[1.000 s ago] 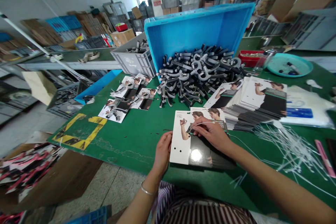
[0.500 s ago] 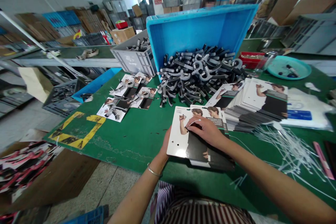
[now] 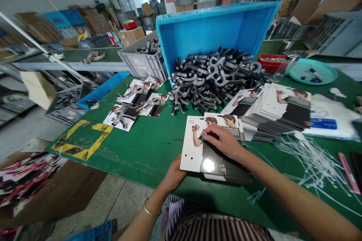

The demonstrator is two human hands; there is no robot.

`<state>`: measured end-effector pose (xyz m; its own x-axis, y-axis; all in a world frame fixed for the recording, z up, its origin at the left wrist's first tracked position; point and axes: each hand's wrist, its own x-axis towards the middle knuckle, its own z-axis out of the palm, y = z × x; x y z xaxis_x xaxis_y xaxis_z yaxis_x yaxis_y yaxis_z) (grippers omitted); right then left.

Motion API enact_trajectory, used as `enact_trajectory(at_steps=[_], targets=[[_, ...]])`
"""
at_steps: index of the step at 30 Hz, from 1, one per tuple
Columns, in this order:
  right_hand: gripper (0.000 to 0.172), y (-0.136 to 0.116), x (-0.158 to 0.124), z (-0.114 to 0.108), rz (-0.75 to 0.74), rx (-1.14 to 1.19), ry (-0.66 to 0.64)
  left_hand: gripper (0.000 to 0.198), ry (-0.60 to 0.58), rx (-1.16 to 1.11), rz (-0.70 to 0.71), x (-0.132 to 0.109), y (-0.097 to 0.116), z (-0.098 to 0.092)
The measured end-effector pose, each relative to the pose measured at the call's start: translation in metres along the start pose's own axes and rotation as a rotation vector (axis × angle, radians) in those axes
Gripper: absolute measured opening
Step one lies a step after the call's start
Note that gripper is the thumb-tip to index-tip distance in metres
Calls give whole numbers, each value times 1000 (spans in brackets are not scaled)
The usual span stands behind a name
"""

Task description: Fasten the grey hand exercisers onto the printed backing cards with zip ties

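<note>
A printed backing card (image 3: pixel 198 150) with a photo of a person lies on the green table (image 3: pixel 147 147) in front of me, on top of another card. My left hand (image 3: pixel 174 175) grips the card's near left corner, fingers tucked under it. My right hand (image 3: pixel 223 139) rests on the card's middle, fingers pinched together on a thin white plastic tie that I can barely make out. A heap of black and grey hand grippers (image 3: pixel 212 79) lies just beyond, spilling from a tipped blue crate (image 3: pixel 215 30).
A fanned stack of cards (image 3: pixel 277 109) lies at right, with loose white plastic ties (image 3: pixel 311 162) nearer me. Finished carded grippers (image 3: pixel 135 101) lie at left. A teal dish (image 3: pixel 311 71), a red tray (image 3: pixel 271 62) and a grey bin (image 3: pixel 144 62) stand behind. Another person stands beyond the crate.
My left hand has slid down from the card's left edge to its near corner. My right hand stays on the card, and the white tie it pinched has largely gone from sight.
</note>
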<state>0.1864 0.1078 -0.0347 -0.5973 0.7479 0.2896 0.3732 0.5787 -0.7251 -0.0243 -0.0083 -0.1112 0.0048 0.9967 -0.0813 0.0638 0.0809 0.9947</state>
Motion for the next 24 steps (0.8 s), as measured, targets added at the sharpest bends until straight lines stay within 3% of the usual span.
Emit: enact_trajectory(at_steps=[3, 6, 10, 14, 20, 24], targets=[[9, -1, 0, 2, -14, -70, -24, 22, 96, 7, 71, -4, -2, 7], [9, -3, -1, 4, -36, -133, -38, 25, 176, -78, 11, 10, -4, 19], [9, -7, -3, 4, -46, -162, -33, 28, 174, -128, -71, 26, -6, 24], [9, -7, -3, 4, -45, -159, -33, 30, 116, -150, -53, 21, -5, 17], [9, -5, -1, 6, -62, -181, -37, 29, 291, -44, 60, 31, 6, 25], [12, -6, -3, 8, -66, -195, -27, 50, 298, -31, 26, 50, 20, 39]])
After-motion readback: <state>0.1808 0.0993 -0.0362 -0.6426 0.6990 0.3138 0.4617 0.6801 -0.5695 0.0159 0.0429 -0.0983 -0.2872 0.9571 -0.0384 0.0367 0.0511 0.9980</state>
